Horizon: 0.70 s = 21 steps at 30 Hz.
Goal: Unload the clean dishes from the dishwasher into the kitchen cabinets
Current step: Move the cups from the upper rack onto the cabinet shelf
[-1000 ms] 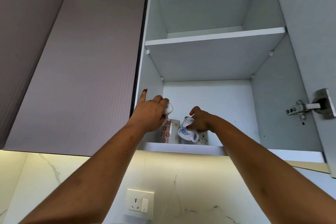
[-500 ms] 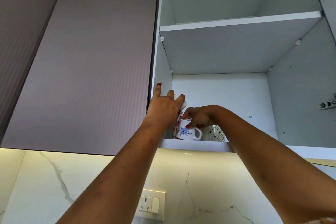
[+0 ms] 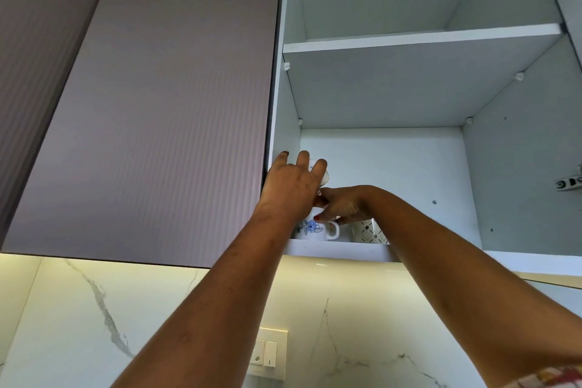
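Note:
Both arms reach up into the open wall cabinet. My left hand (image 3: 291, 189) is curled around a white cup (image 3: 324, 174), held above the bottom shelf (image 3: 343, 250) near the cabinet's left wall. My right hand (image 3: 341, 206) grips the rim of a white mug with a blue flower (image 3: 310, 228), which stands at the shelf's front left. A white mug with a gold diamond pattern (image 3: 367, 231) stands just right of it, partly hidden by my right wrist. A red-patterned mug seen earlier is hidden behind my left hand.
The upper shelf (image 3: 422, 38) shows only its underside and front edge. A closed ribbed mauve cabinet door (image 3: 163, 110) is on the left. A door hinge (image 3: 568, 181) sticks out at the right. Below are a marble backsplash and a wall switch (image 3: 267, 351).
My right hand has set the blue-flower mug down upright on the shelf, further left. My left hand has stayed raised with its cup. The view has shifted closer to the cabinet.

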Each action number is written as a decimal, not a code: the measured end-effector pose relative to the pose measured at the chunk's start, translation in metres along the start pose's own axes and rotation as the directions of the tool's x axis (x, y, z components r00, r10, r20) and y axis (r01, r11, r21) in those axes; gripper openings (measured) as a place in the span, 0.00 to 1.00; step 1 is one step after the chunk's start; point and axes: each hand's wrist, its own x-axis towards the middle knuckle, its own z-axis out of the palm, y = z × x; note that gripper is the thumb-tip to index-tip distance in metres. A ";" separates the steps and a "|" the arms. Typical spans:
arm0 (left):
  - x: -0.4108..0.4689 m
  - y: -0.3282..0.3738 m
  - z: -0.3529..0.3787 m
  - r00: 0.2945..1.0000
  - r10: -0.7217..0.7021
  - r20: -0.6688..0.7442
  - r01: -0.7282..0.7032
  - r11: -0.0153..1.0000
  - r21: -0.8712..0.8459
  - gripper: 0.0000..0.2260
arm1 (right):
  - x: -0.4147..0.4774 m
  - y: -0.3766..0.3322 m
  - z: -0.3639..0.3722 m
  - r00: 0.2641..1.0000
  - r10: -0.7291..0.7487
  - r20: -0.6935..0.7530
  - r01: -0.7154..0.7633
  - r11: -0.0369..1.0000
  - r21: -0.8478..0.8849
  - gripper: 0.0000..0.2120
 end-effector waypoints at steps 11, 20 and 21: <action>-0.001 -0.002 -0.009 0.997 0.012 -0.079 -0.028 0.979 -0.203 0.23 | -0.034 0.006 -0.016 0.897 -0.304 -0.320 0.362 0.922 0.138 0.36; 0.014 0.026 -0.017 0.979 -0.068 0.192 0.204 0.367 -0.908 0.23 | -0.076 0.023 -0.029 0.876 -0.273 -0.398 0.316 0.948 0.046 0.28; 0.015 0.030 -0.012 0.971 -0.057 0.233 0.239 0.322 -0.916 0.24 | -0.078 0.029 -0.032 0.883 -0.235 -0.406 0.258 0.966 0.002 0.30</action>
